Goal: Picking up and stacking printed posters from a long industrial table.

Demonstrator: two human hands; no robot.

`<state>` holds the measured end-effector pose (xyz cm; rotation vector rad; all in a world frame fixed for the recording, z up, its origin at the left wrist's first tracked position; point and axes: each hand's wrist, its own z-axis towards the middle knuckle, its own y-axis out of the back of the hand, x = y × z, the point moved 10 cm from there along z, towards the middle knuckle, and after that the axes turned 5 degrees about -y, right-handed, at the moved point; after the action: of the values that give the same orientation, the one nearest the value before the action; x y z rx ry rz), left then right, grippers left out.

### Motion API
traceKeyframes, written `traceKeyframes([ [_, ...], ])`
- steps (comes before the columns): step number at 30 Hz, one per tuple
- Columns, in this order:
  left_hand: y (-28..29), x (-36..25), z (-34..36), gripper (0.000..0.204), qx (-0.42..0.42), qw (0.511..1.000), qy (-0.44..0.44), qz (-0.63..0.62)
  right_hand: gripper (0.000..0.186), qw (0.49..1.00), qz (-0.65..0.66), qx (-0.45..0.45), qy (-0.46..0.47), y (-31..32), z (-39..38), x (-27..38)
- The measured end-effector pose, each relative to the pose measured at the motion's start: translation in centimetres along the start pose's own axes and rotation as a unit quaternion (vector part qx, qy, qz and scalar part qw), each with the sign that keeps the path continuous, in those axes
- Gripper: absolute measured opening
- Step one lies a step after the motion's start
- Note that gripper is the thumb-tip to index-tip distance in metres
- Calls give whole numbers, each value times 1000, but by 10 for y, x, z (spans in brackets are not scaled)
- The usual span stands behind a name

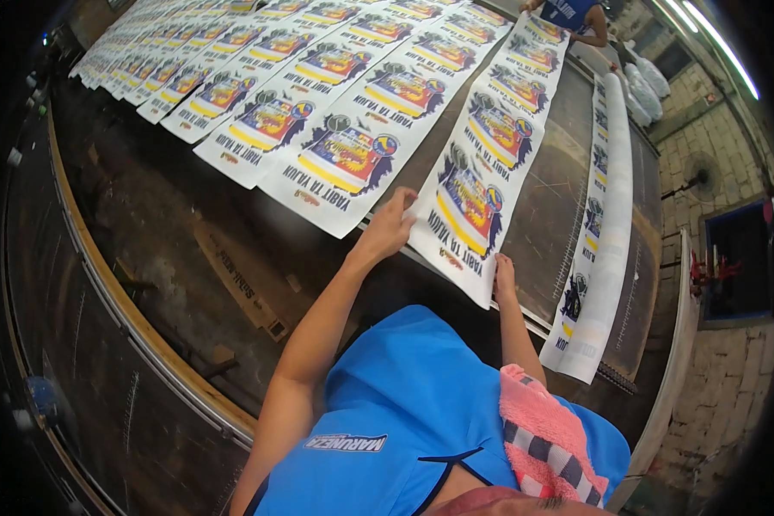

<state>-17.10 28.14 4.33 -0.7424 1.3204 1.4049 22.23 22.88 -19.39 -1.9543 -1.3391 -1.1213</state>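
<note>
A long white strip of printed sheet point(512, 95), with a repeated red, yellow and blue design, stretches from me toward the far end of the table. My left hand point(391, 224) is closed at its near left corner, the fingers curled at the edge. At the near right corner my right hand point(505, 277) pinches the opposite edge, its fingertips partly hidden by the sheet. The near end sags slightly over the table's front edge. Another person point(568, 15) in a blue top has both hands at the strip's far end.
Left of the strip, several similar printed strips point(318, 146) lie side by side. A partly unrolled white roll point(617, 215) with the same print rests at the right of the dark table point(550, 198). Beyond stand white bags point(649, 82) and a fan point(701, 176). A flat cardboard piece point(236, 275) lies below.
</note>
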Motion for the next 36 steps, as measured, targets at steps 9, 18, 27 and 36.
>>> traceKeyframes([
  [9,184,72,16,41,-78,984,108,115,47,970,65,198,-124,-190,-23,19],
  [18,314,269,-9,51,-115,916,277,267,68,949,23,264,-172,-359,-31,7],
  [27,307,318,12,57,109,901,343,242,35,958,93,242,-120,-422,-15,36],
  [36,274,303,33,48,156,890,417,-97,22,956,113,265,57,-488,-82,233],
])
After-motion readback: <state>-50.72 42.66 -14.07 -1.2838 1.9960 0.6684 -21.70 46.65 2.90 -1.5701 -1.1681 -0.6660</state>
